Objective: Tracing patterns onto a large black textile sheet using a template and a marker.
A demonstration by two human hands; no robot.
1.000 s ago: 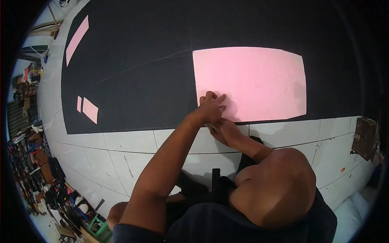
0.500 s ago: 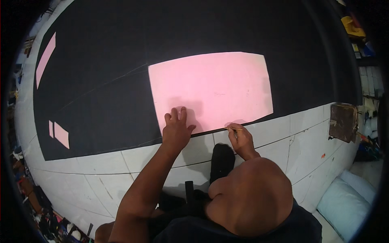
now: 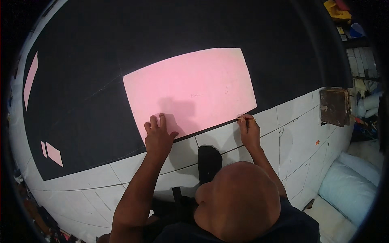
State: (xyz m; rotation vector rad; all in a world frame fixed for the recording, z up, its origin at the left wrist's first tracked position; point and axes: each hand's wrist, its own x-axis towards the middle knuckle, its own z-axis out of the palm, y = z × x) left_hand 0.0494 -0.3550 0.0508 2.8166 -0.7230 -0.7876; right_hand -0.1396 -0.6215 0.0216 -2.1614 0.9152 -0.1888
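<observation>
White-tiled floor (image 3: 300,152) bears a black sheet (image 3: 174,26), whereon a pink panel (image 3: 190,87) lies under and rightward of the spread left hand (image 3: 159,137), while the right hand (image 3: 251,130) pinches a thin stick (image 3: 251,119) near its edge.

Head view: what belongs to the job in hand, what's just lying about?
In use:
left hand, on pink sheet
right hand, holding thin stick
black sheet beneath
small pink pieces, probably

Lying about, seemingly:
brown block
pale blue bundles
orange scrap
</observation>
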